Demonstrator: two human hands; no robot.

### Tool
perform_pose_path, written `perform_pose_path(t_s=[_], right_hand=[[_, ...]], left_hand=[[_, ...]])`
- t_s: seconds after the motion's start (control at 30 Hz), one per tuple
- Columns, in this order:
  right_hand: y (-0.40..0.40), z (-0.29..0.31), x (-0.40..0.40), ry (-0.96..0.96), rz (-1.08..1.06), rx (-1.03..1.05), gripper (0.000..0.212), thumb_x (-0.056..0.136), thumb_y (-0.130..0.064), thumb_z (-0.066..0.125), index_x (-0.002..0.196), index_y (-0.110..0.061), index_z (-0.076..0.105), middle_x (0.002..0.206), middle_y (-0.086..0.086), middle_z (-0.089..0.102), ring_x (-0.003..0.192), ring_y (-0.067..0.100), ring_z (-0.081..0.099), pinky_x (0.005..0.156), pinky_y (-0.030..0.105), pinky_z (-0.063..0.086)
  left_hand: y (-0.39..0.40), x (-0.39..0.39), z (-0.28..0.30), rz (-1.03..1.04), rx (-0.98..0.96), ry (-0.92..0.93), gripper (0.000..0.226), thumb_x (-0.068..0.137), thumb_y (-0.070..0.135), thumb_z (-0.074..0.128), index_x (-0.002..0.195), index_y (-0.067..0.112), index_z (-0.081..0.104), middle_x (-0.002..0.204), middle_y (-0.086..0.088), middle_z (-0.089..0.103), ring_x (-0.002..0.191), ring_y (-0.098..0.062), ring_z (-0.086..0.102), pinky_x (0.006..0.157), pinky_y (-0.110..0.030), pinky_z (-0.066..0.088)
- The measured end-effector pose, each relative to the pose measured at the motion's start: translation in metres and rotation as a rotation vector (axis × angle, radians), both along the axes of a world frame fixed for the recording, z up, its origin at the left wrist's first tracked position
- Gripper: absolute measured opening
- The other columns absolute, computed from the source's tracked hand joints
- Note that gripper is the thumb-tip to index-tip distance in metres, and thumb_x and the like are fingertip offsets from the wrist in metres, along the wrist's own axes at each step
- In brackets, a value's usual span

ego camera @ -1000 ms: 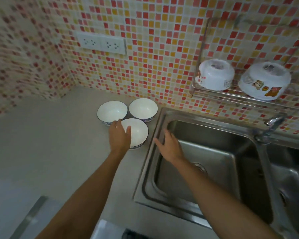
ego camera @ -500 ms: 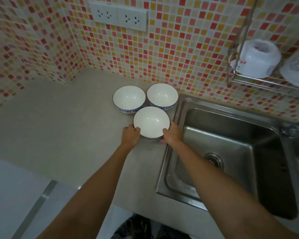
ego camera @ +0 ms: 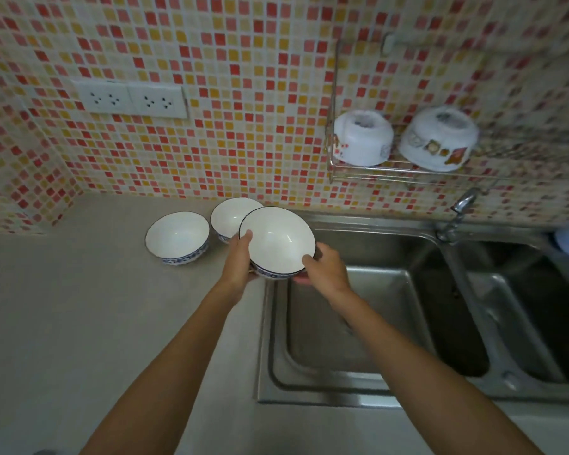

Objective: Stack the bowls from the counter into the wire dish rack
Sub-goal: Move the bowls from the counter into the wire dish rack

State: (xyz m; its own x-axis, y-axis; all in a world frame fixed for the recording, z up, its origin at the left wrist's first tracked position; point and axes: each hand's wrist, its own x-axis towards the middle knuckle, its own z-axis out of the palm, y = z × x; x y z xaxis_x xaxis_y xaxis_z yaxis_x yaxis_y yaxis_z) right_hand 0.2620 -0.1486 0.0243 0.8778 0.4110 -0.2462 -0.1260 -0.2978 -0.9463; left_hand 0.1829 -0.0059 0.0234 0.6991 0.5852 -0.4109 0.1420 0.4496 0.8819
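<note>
I hold a white bowl with a dark rim and blue pattern (ego camera: 276, 241) above the counter, tilted slightly, near the sink's left edge. My left hand (ego camera: 239, 262) grips its left side and my right hand (ego camera: 324, 267) grips its right side. Two matching bowls stay on the counter: one (ego camera: 178, 236) to the left, another (ego camera: 229, 216) partly hidden behind the held bowl. The wire dish rack (ego camera: 404, 170) hangs on the tiled wall at upper right, with two upturned white bowls (ego camera: 363, 139) (ego camera: 439, 139) in it.
A steel double sink (ego camera: 358, 326) lies right of the grey counter (ego camera: 79, 307). A tap (ego camera: 457, 213) stands below the rack. White wall sockets (ego camera: 130, 100) sit on the mosaic tiles at upper left.
Both hands closed on the nearest bowl and lifted it off the counter, up and to the right. The view tilted up, bringing the rack back into sight.
</note>
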Motion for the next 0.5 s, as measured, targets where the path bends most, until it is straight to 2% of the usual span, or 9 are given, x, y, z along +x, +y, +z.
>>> perform_pose_path(t_s=[0.1, 0.17, 0.23, 0.3, 0.37, 0.43, 0.5], right_hand=[[-0.028, 0.030, 0.023, -0.121, 0.016, -0.042, 0.034, 0.091, -0.013, 0.058, 0.125, -0.011, 0.056, 0.113, 0.009, 0.066, 0.073, 0.025, 0.073, 0.059, 0.032, 0.061], [-0.040, 0.052, 0.034, -0.220, 0.034, -0.058, 0.029, 0.094, -0.027, 0.058, 0.120, -0.015, 0.061, 0.105, 0.001, 0.070, 0.071, 0.018, 0.073, 0.064, 0.033, 0.062], [-0.058, 0.077, 0.050, -0.429, 0.002, -0.092, 0.028, 0.096, -0.035, 0.055, 0.110, -0.016, 0.068, 0.092, -0.005, 0.072, 0.073, 0.010, 0.069, 0.066, 0.031, 0.060], [-0.077, 0.101, 0.071, -0.645, -0.083, -0.113, 0.027, 0.097, -0.033, 0.052, 0.108, -0.017, 0.071, 0.086, -0.005, 0.072, 0.072, 0.008, 0.063, 0.067, 0.025, 0.049], [-0.093, 0.121, 0.095, -0.814, -0.165, -0.124, 0.030, 0.098, -0.028, 0.051, 0.119, -0.013, 0.067, 0.096, 0.002, 0.072, 0.085, 0.016, 0.064, 0.076, 0.024, 0.046], [-0.106, 0.127, 0.125, -0.955, -0.193, -0.198, 0.037, 0.099, -0.026, 0.050, 0.128, -0.006, 0.060, 0.121, 0.014, 0.067, 0.112, 0.029, 0.061, 0.093, 0.037, 0.050], [-0.117, 0.126, 0.154, -1.021, -0.163, -0.355, 0.043, 0.099, -0.026, 0.048, 0.136, -0.004, 0.051, 0.139, 0.020, 0.053, 0.132, 0.034, 0.046, 0.104, 0.048, 0.043]], left_hand=[[-0.020, 0.022, 0.025, 0.008, 0.005, -0.045, 0.043, 0.097, 0.043, 0.041, 0.138, 0.030, 0.036, 0.130, 0.000, 0.049, 0.111, -0.025, 0.052, 0.081, -0.041, 0.051], [-0.027, 0.028, 0.039, 0.032, -0.030, -0.098, 0.043, 0.096, 0.043, 0.044, 0.136, 0.030, 0.037, 0.129, -0.002, 0.050, 0.112, -0.026, 0.053, 0.076, -0.039, 0.053], [-0.032, 0.036, 0.053, 0.044, -0.032, -0.157, 0.041, 0.094, 0.045, 0.046, 0.133, 0.032, 0.039, 0.129, -0.003, 0.052, 0.114, -0.027, 0.054, 0.081, -0.042, 0.054], [-0.036, 0.044, 0.070, 0.021, 0.015, -0.217, 0.044, 0.092, 0.052, 0.046, 0.132, 0.034, 0.042, 0.132, -0.002, 0.054, 0.116, -0.027, 0.055, 0.093, -0.048, 0.052], [-0.041, 0.051, 0.088, -0.038, 0.104, -0.268, 0.049, 0.091, 0.059, 0.041, 0.135, 0.037, 0.042, 0.133, -0.001, 0.056, 0.116, -0.028, 0.057, 0.095, -0.050, 0.051], [-0.047, 0.057, 0.106, -0.068, 0.183, -0.303, 0.049, 0.092, 0.061, 0.034, 0.134, 0.039, 0.044, 0.131, 0.003, 0.057, 0.115, -0.025, 0.058, 0.095, -0.047, 0.051], [-0.054, 0.066, 0.121, -0.071, 0.228, -0.317, 0.049, 0.092, 0.062, 0.031, 0.132, 0.039, 0.046, 0.129, 0.004, 0.058, 0.114, -0.023, 0.058, 0.095, -0.045, 0.051]])
